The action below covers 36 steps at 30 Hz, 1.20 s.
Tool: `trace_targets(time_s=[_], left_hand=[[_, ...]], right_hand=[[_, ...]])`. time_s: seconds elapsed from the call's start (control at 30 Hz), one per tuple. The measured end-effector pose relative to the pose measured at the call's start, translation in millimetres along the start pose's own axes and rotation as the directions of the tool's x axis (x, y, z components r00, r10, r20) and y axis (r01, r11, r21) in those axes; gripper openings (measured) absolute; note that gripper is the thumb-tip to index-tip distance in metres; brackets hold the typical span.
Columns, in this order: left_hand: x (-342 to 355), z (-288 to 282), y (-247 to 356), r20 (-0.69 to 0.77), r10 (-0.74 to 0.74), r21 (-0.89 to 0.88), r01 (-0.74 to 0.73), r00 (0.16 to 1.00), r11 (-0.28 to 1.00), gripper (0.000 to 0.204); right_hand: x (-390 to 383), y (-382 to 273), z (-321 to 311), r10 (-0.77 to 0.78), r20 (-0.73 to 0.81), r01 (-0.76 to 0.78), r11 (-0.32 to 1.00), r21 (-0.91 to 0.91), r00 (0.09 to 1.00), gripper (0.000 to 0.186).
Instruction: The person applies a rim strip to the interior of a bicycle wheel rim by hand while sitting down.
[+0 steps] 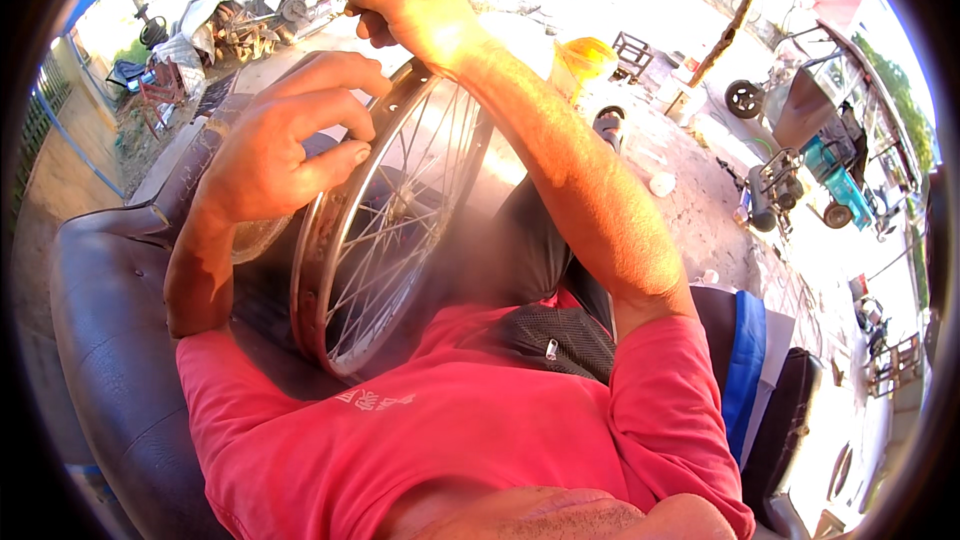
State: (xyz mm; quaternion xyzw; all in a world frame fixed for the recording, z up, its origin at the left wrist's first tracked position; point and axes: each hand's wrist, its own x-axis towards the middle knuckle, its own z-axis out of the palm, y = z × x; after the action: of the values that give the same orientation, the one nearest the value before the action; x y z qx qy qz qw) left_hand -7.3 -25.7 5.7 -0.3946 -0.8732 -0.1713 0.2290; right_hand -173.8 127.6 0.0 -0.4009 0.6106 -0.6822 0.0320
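Observation:
A spoked wheel rim [308, 290] stands upright against my lap, its brown outer band facing left and its thin metal spokes running to a hub in the middle. No tyre is on it. Beside the upper left of the band is my left hand [290, 140], fingers curved and apart, the thumb close to the rim; whether it touches cannot be told. My right hand [415, 25] is raised just beyond the rim's top. Its thumb and fingertips are pinched together, and anything between them is too small to make out.
I sit on a dark padded seat [110, 340]. Ahead stand a yellow bucket [585, 60] and a small stool [632, 55]. To the right are a wooden pole [735, 25] and a teal wheeled machine [840, 180]. Firewood [240, 35] and bicycle parts are piled far left.

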Motion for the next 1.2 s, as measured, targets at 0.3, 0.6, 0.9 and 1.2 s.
trace_targets(time_s=[0.3, 0.6, 0.9, 1.2], left_hand=[[0.8, -0.7, 0.3, 0.014, 0.010, -0.002, -0.010, 1.000, 1.000, 0.016], [-1.0, 2.6, 0.3, 0.002, -0.024, -0.116, 0.025, 1.000, 0.993, 0.014], [-1.0, 2.9, 1.2, -0.008, -0.026, -0.087, 0.025, 1.000, 0.996, 0.013], [-0.8, 2.3, 1.7, -0.005, -0.021, -0.046, 0.021, 1.000, 0.999, 0.018]], right_hand=[[1.2, 0.3, 1.2, 0.004, 0.005, -0.004, 1.000, 0.011, 1.000, 0.032], [-2.7, -1.7, -1.1, 0.018, -0.016, -0.018, 0.999, 0.027, 1.000, 0.031], [-1.1, 0.7, -1.5, 0.019, -0.019, -0.019, 0.999, 0.032, 1.000, 0.032], [-1.0, -0.3, 0.1, 0.007, -0.012, -0.006, 1.000, 0.020, 1.000, 0.033]])
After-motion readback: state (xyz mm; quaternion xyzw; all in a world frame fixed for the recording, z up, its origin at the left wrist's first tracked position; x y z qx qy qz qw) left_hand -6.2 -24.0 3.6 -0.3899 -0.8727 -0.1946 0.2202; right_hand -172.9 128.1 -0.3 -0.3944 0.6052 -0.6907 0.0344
